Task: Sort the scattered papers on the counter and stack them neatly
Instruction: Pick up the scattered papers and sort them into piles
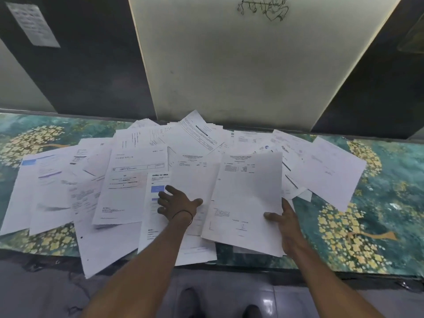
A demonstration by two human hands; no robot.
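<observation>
On the left hand [179, 204] the fingers [171, 191] are spread wide and press flat on the loose papers [128, 171]. The right hand [289, 226] pinches a white sheet [247, 198], thumb on top. Papers cover the green flowery counter [378, 191]. The print is too blurry to read.
</observation>
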